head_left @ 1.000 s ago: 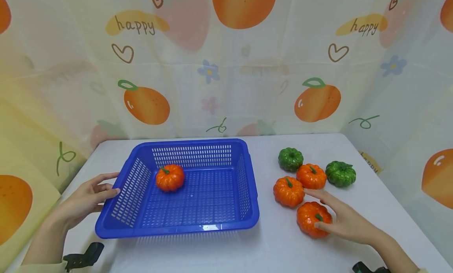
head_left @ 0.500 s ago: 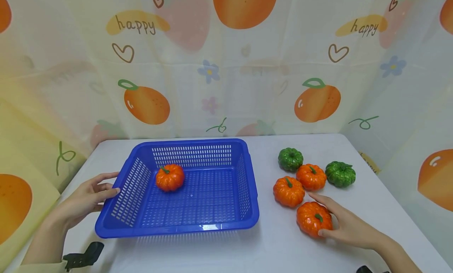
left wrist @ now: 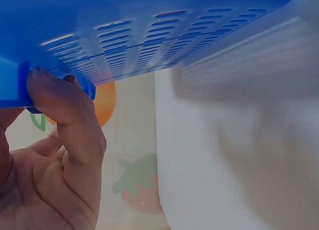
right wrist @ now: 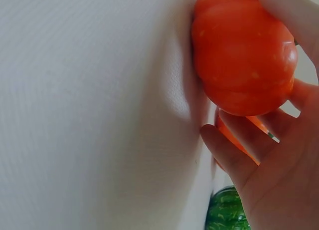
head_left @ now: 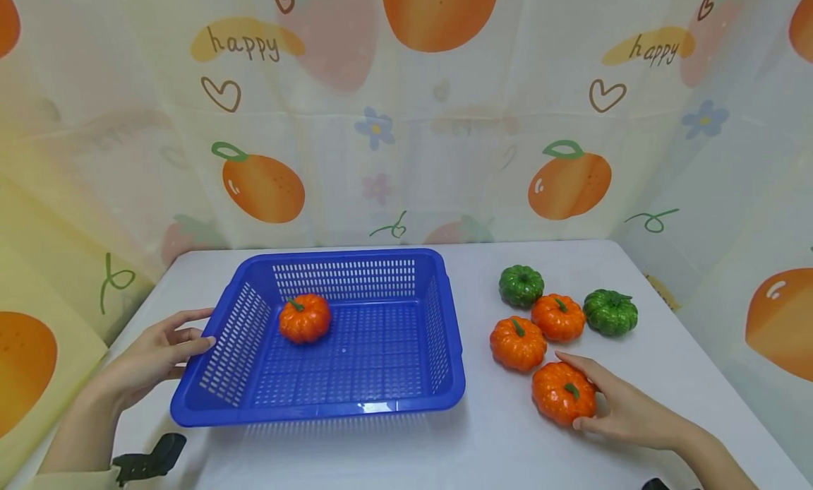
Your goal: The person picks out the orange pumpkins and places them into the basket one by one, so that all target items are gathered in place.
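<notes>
Head view: an orange pumpkin (head_left: pixel 559 395) is held within the right hand (head_left: pixel 624 408), a basket (head_left: pixel 311 414) by the left hand (head_left: pixel 155 350); the neighbouring pumpkin (head_left: pixel 517 345) beyond the fingertips could be knocked by a low sweep.

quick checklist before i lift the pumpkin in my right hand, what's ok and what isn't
1. Left hand on the blue basket: ok, at the rim on its left side.
2. Right hand placed around the nearest orange pumpkin: ok, thumb and fingers on different sides.
3. Grip firm enough to lift: cannot tell.
4. Gap between it and the neighbouring orange pumpkin: cannot tell, they look close to touching.
5. Space in the basket: ok, only one pumpkin inside, left of the middle.
</notes>
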### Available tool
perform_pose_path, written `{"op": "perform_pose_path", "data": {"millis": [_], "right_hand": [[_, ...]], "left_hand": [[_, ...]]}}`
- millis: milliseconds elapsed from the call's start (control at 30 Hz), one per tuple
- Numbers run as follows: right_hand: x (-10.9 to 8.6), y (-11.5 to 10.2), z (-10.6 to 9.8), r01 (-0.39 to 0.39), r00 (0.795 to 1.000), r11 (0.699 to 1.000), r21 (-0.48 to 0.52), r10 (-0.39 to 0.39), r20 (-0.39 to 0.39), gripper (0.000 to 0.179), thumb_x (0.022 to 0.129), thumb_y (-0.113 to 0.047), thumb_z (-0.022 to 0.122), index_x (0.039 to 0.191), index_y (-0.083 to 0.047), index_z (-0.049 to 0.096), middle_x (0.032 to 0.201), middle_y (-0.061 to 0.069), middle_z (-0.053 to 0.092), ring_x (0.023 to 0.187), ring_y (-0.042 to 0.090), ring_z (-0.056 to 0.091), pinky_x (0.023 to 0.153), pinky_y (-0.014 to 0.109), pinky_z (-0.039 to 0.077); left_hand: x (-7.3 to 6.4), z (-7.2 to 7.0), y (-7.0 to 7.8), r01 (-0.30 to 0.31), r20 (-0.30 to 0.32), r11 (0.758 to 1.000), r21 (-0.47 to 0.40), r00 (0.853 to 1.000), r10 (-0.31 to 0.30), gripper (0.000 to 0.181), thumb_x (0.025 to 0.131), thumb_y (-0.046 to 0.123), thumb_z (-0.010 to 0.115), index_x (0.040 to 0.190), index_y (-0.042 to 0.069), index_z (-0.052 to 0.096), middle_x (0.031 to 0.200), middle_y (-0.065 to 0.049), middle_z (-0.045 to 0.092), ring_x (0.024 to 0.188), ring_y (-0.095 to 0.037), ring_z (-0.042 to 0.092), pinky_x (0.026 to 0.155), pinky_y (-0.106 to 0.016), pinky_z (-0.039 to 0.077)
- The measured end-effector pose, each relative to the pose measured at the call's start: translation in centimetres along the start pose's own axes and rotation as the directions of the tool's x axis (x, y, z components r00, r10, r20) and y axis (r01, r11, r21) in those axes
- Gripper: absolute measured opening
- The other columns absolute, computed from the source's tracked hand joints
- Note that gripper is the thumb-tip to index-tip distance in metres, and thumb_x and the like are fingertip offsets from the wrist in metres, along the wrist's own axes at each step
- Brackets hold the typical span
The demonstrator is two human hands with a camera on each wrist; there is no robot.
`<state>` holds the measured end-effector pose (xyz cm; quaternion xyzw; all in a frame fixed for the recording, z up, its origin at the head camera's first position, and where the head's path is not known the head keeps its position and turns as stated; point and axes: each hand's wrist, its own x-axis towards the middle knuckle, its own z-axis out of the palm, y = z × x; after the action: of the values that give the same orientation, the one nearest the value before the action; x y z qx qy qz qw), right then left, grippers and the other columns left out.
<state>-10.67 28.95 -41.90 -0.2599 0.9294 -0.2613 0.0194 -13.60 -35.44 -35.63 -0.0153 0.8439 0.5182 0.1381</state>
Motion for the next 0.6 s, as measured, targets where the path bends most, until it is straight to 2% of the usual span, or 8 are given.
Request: {"op": "perform_pose_path", "data": {"millis": [300,600], "right_hand": [[0.15,0.06,0.09,-0.06,0.998,0.998,0.008,0.06,0.02,0.079,0.073,-0.048,0.072,0.139,-0.021,0.038,0.134,0.001,0.049,0.118,0.009,0.047,0.09,0.038,0.047],[0.32,0.16,-0.01,-0.081,0.996,0.996,0.038,0.079,0.035,0.078,0.072,-0.048,0.073,0.137,-0.018,0.041,0.131,0.001,0.05,0.114,0.006,0.048,0.089,0.031,0.046]], "left_hand": [[0.01,-0.03,-0.06,-0.006,0.005,1.0,-0.006,1.0,0.006,0.067,0.092,0.023,0.056,0.143,0.001,0.017,0.089,-0.003,0.053,0.078,-0.015,0.06,0.071,-0.035,0.052],[0.02,-0.05,-0.1,-0.006,0.01,1.0,-0.012,1.0,0.006,0.067,0.093,0.023,0.055,0.143,0.001,0.017,0.09,-0.004,0.054,0.079,-0.016,0.06,0.072,-0.035,0.053]]}}
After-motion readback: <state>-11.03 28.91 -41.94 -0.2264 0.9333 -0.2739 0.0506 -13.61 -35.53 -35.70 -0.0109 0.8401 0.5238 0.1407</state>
